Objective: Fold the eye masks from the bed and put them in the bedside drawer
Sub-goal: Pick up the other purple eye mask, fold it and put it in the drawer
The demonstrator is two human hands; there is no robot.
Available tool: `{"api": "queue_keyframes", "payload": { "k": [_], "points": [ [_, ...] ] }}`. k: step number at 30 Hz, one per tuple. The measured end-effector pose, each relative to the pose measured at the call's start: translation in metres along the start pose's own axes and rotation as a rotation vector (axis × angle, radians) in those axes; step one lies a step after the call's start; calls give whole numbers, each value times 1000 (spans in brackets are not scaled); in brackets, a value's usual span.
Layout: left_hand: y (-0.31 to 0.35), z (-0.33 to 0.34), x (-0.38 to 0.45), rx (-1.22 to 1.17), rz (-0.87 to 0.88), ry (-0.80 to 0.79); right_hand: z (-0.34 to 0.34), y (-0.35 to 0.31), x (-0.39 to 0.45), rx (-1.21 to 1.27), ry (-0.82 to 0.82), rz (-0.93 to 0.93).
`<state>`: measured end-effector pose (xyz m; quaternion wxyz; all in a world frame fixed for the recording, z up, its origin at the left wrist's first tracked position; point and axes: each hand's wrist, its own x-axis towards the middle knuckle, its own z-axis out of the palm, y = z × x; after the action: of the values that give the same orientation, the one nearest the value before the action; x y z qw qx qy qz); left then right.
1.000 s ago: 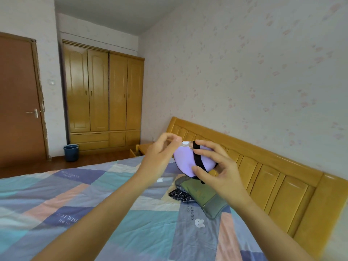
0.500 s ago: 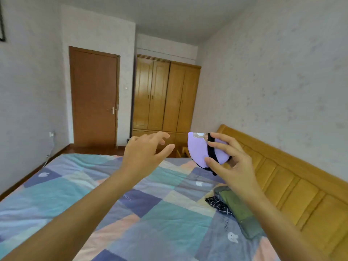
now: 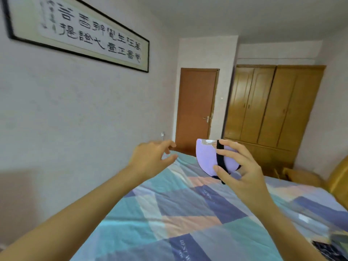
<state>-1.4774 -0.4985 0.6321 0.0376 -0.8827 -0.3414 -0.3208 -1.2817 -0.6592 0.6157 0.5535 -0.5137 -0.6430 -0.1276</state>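
A lilac eye mask (image 3: 206,159), folded in half with its black strap wrapped over it, is held up above the bed in my right hand (image 3: 239,170), thumb and fingers pinching it. To its left, my left hand (image 3: 152,159) hovers apart from the mask with fingers spread and nothing in it. More eye masks (image 3: 337,243), a dark patterned one and a green one, lie at the bottom right corner of the patchwork bedspread (image 3: 188,213), partly cut off by the frame. The bedside cabinet (image 3: 299,177) shows beyond the bed at the right; its drawer is not discernible.
A wooden headboard (image 3: 339,181) runs along the right edge. A brown door (image 3: 195,112) and a wooden wardrobe (image 3: 271,106) stand at the far end of the room. A framed calligraphy scroll (image 3: 79,32) hangs on the left wall.
My view has swung left, from the headboard side toward the door and left wall. My left hand let go of the mask and moved away left; my right hand keeps holding it.
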Motion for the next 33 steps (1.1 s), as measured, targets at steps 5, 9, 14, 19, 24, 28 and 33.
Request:
{"api": "queue_keyframes", "payload": {
  "k": [5,9,14,19,24,28,33],
  "points": [
    [-45,-46,-37,104,-111,2,60,-28,15,155,-78,-43],
    [-88,-86,-67,159,-185,15,110,-60,31,251,-118,-66],
    [-154,-133,-107,192,-289,58,181,-107,46,334,-176,-123],
    [-223,-181,-155,231,-354,71,255,-166,51,384,-203,-159],
    [-296,-232,-210,280,-414,63,333,-226,51,460,-246,-203],
    [-349,-264,-256,321,-482,42,396,-273,47,555,-287,-212],
    [-408,-294,-296,356,-559,60,477,-322,50,639,-321,-279]
  ]
}}
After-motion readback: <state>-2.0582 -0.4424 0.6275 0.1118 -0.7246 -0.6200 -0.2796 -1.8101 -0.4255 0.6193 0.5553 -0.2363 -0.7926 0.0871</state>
